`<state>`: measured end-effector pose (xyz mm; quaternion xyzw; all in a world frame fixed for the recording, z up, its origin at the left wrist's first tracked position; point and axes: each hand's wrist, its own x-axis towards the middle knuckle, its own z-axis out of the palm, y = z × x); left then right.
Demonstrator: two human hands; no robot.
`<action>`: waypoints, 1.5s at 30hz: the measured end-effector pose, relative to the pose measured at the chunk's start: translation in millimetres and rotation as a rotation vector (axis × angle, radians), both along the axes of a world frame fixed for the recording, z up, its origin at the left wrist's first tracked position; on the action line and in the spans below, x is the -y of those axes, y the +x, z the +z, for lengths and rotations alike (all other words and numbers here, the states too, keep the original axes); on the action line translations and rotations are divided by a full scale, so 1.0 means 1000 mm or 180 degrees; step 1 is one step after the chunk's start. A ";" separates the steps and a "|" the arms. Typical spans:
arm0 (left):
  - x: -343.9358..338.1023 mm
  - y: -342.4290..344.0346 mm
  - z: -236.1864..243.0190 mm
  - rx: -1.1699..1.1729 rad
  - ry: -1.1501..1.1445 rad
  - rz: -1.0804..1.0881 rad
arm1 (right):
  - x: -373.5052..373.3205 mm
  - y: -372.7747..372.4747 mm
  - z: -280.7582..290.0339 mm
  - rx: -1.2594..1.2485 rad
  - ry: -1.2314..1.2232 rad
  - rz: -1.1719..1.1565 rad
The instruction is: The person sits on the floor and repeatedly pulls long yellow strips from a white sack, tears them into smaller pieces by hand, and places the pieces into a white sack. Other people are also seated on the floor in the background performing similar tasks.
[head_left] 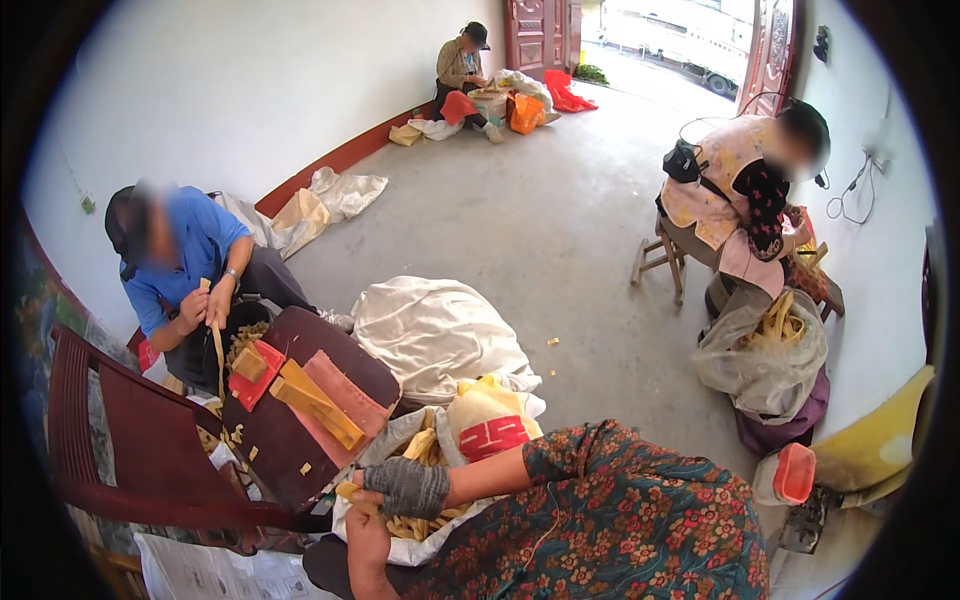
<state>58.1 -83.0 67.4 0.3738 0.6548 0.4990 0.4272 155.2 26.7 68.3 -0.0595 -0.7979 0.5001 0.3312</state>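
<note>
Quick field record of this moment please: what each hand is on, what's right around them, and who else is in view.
left hand: bare, by pale yellow strips; grip unclear
right hand: grey knit glove, on the same strips
strips' container: white sack, open
to the left: dark red chair, dark board bearing yellow and pink pieces
behind: white bundle
others: person in blue pulling a strip; seated person at right; third person by the far door
</note>
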 end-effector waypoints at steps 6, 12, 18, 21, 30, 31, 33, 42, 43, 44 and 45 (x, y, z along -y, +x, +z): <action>0.005 0.020 0.045 -0.1830 0.1137 0.1126 | 0.004 -0.008 0.010 -0.0157 -0.2562 0.0680; 0.002 0.019 0.050 -0.3337 0.2128 0.1630 | 0.005 0.000 0.034 0.0434 -0.4715 0.2093; 0.003 0.010 0.044 -0.2450 0.1909 0.0617 | 0.006 0.008 0.028 0.0481 -0.3294 0.1388; 0.001 0.011 0.036 -0.1958 0.1853 0.0641 | 0.006 0.008 0.024 0.0405 -0.0075 0.0408; -0.003 0.026 0.039 0.0774 0.1680 0.0606 | -0.016 0.024 0.029 0.0275 0.0368 0.0463; -0.004 0.025 0.037 0.0463 0.1697 0.0673 | -0.018 0.026 0.029 0.0244 0.0619 0.0244; -0.005 0.025 0.032 -0.0133 0.1722 0.0796 | -0.022 0.030 0.031 0.0138 0.0848 0.0036; -0.012 0.019 0.042 -0.0444 0.1599 0.0794 | -0.029 0.039 0.047 0.0401 -0.0059 0.1438; -0.012 0.014 0.042 -0.0303 0.1489 0.0770 | -0.030 0.039 0.046 0.0605 0.0008 0.1381; -0.008 0.004 0.033 -0.0572 0.1399 0.0641 | -0.031 0.039 0.043 0.0806 0.0076 0.1324; -0.006 0.005 0.032 -0.0819 0.1384 0.0659 | -0.030 0.037 0.038 0.1011 0.0146 0.1287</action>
